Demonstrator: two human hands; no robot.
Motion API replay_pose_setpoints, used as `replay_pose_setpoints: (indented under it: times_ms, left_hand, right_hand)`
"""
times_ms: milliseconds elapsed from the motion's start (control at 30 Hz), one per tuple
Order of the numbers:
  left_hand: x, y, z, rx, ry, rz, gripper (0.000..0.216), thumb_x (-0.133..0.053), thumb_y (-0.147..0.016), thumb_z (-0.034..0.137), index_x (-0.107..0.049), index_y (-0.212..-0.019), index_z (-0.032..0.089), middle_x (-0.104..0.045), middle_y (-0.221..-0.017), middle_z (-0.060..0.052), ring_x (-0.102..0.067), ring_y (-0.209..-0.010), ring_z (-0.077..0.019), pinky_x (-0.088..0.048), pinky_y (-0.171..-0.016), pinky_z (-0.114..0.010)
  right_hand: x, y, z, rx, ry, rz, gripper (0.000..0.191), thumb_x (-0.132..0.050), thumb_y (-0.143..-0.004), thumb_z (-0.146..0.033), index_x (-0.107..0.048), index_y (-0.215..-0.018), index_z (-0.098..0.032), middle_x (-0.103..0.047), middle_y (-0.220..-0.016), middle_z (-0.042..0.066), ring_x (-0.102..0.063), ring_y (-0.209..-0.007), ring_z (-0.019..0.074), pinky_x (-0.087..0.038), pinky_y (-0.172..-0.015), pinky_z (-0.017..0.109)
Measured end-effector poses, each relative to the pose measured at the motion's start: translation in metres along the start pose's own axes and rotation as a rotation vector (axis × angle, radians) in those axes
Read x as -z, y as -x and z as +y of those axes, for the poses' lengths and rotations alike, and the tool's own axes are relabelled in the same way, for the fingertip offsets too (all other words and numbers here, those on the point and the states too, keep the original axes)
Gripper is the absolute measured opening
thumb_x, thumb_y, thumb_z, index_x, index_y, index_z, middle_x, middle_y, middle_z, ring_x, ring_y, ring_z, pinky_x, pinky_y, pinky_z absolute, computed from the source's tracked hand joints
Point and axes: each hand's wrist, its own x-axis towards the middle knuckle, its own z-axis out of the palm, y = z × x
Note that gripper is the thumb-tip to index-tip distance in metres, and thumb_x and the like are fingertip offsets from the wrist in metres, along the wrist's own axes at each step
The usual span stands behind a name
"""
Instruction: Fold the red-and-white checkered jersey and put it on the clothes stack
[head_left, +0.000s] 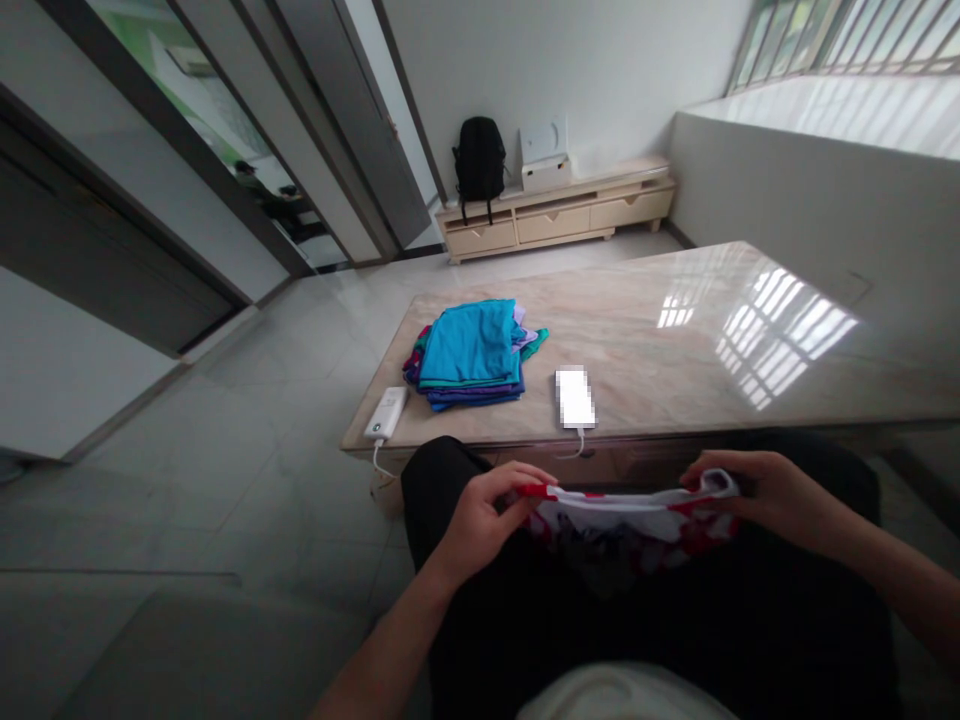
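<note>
A red, white and dark patterned garment (pixel 626 525) is stretched across my lap, below the near edge of the marble table (pixel 675 330). My left hand (pixel 484 515) pinches its left end and my right hand (pixel 765 495) grips its right end. On the table's left part lies a stack of folded clothes (pixel 472 355), blue and teal on top, apart from both hands.
A white power bank (pixel 386 412) with a cable sits at the table's left corner, and a white phone (pixel 575 398) lies near the front edge. A low cabinet (pixel 555 215) with a black backpack (pixel 480 160) and a white box stands at the far wall.
</note>
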Motion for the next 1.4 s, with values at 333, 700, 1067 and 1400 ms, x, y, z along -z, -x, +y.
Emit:
replay_pose_setpoints:
  times_ms: [333, 700, 1067, 1400]
  left_hand:
    - [0.003, -0.002, -0.01, 0.138, -0.06, 0.121, 0.019, -0.078, -0.088, 0.031, -0.083, -0.1, 0.019, -0.081, -0.099, -0.006, -0.074, -0.09, -0.0186, -0.057, -0.08, -0.024]
    - [-0.019, -0.014, -0.021, 0.289, 0.336, 0.268, 0.029, -0.086, -0.077, 0.036, -0.078, -0.092, 0.013, -0.078, -0.088, -0.006, -0.069, -0.076, -0.0129, -0.053, -0.071, -0.02]
    - [-0.11, -0.004, -0.027, 0.15, 0.226, 0.258, 0.017, -0.077, -0.088, 0.031, -0.078, -0.09, 0.014, -0.072, -0.088, -0.006, -0.064, -0.078, -0.0133, -0.049, -0.071, -0.022]
    - [-0.116, 0.01, -0.04, -0.158, -0.31, 0.188, 0.007, -0.069, -0.094, 0.017, -0.077, -0.094, 0.016, -0.069, -0.093, -0.005, -0.066, -0.086, -0.0153, -0.051, -0.08, -0.024]
  right_hand:
    - [0.015, 0.002, 0.009, 0.0, 0.309, 0.092, 0.03, -0.057, -0.084, -0.033, -0.077, -0.106, -0.025, -0.077, -0.102, 0.002, -0.072, -0.09, 0.0236, -0.055, -0.079, 0.03]
    - [0.004, 0.005, -0.006, -0.206, -0.283, -0.1, 0.038, -0.08, -0.078, -0.051, -0.069, -0.087, -0.016, -0.069, -0.08, 0.005, -0.063, -0.071, 0.0158, -0.049, -0.061, 0.022]
    - [-0.118, 0.0, -0.035, -0.368, -0.847, 0.038, 0.052, -0.089, -0.069, -0.059, -0.077, -0.093, -0.015, -0.074, -0.091, 0.007, -0.068, -0.08, 0.0173, -0.059, -0.073, 0.027]
    - [-0.119, 0.001, -0.02, -0.347, -0.691, 0.078, 0.061, -0.089, -0.063, -0.065, -0.079, -0.091, -0.012, -0.077, -0.092, 0.012, -0.072, -0.081, 0.0227, -0.059, -0.074, 0.029]
